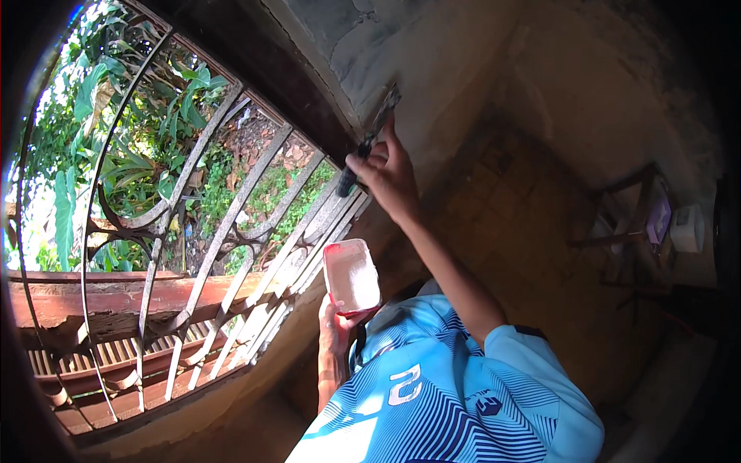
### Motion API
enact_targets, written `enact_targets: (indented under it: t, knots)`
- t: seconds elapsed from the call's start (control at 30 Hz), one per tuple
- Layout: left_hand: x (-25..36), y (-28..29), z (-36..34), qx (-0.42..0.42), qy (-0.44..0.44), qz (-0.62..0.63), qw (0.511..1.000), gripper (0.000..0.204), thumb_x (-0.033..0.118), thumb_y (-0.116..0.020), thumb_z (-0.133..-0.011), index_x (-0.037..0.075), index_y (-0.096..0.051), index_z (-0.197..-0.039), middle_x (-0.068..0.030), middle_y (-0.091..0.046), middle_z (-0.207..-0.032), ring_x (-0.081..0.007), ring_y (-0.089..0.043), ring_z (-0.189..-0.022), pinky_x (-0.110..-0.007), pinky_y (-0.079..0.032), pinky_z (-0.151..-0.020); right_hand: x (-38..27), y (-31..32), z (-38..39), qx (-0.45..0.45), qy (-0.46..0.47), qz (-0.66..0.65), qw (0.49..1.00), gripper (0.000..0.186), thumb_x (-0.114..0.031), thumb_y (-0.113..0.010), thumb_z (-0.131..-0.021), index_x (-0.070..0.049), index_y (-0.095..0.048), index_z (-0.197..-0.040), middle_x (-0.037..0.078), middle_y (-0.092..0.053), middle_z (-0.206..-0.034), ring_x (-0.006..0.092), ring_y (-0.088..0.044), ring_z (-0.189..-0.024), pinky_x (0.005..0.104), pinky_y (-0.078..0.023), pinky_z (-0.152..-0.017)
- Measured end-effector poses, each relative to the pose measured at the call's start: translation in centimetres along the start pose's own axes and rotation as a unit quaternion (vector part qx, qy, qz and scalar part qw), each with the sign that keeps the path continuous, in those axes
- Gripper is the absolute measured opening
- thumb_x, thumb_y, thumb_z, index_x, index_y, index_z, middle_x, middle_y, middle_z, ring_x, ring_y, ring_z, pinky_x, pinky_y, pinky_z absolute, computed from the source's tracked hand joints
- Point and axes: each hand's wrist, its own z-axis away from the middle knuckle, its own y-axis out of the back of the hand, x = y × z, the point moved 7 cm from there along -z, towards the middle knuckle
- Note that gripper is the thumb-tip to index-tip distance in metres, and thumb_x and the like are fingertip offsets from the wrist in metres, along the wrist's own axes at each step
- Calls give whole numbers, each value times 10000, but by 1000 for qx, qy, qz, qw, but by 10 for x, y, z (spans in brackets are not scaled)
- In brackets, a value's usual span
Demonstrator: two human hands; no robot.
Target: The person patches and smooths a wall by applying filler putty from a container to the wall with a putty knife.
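By the window grille point(261, 164), my right hand point(387, 171) grips a black-handled tool point(348, 181); my left hand point(333, 327) holds a white-smeared red rectangular tub point(353, 279).

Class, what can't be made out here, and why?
Head view: the far tip of the slim, black-handled tool in the bare right hand, blurred.
Head view: some fingers of the bare left hand, hidden by the red-and-white rectangular tub it holds.
Head view: the purple object at right, too small and shadowed to identify.
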Motion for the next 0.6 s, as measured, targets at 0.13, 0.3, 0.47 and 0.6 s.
enact_targets:
  t: [0.13, 0.3, 0.47, 0.6]
  knots:
    - [2, 5, 2, 16, -2, 2, 1000, 603, 213, -555, -835, -19, -413, -1374, -182, -533, -1314, -331, -588, -1170, -458, -580, -903, 8, -6, -19, -4, -22, 49, 999, 1032, -98, -751, -808, -27, -45, -1557, 90, -556, -969, 116, -602, -845, 258, -525, -745]
    - [5, 9, 2, -1, -10, 1, 1000, 608, 203, -535, -850, -20, -394, -1398, -180, -515, -1342, -329, -574, -1188, -467, -570, -924, 9, -35, 3, 5, 51, 61, 997, 1014, -98, -743, -819, -43, -56, -1562, 13, -534, -820, 92, -574, -754, 242, -527, -696]
    - [5, 17, -1, -1, -7, 5, 1000, 618, 200, -529, -853, -23, -383, -1410, -176, -500, -1363, -333, -556, -1211, -476, -564, -934, -2, -42, 36, -1, 66, 99, 993, 1018, -87, -765, -791, -37, -99, -1560, 57, -548, -930, 112, -587, -807, 253, -543, -743]
    - [9, 12, 1, -22, -18, -4, 1000, 619, 201, -521, -852, -24, -381, -1411, -183, -503, -1366, -335, -561, -1207, -481, -561, -936, -3, -1, -11, 26, -14, 75, 997, 1060, -88, -750, -818, -117, -6, -1573, 67, -541, -913, 141, -629, -814, 275, -565, -678]
